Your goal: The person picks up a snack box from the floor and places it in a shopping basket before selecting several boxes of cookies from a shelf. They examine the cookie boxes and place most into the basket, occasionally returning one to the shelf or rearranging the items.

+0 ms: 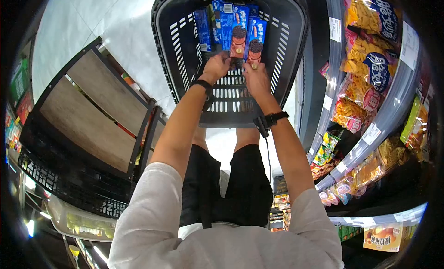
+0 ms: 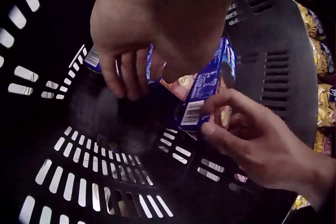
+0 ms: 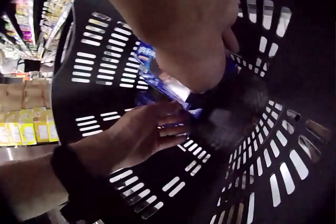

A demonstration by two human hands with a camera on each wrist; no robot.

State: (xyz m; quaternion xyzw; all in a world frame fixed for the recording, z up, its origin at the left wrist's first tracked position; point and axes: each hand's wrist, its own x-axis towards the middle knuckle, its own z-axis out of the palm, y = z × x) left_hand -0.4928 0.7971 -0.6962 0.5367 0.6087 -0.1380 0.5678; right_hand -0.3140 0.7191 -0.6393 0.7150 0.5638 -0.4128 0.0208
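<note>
Several blue biscuit boxes stand in a black shopping basket (image 1: 162, 19), grouped toward its far end. My right hand (image 1: 257, 79) pinches the near end of the rightmost biscuit box (image 1: 255, 35), thumb and fingers at its barcode end in the left wrist view. Beside it, another biscuit box (image 1: 239, 26) with a dark biscuit picture leans at a slight angle. My left hand (image 1: 216, 69) is close to that box's near end, its fingers (image 2: 127, 77) relaxed and pointing down into the basket. The left thumb is mostly hidden in the left wrist view.
On the right, shelves carry yellow snack bags (image 1: 372, 68) behind clear price strips (image 1: 370, 134). To the left stands a black rack with brown panels (image 1: 90, 109). Pale floor tiles (image 1: 83, 19) lie beyond the basket. A cable (image 1: 269, 158) hangs from the right wrist.
</note>
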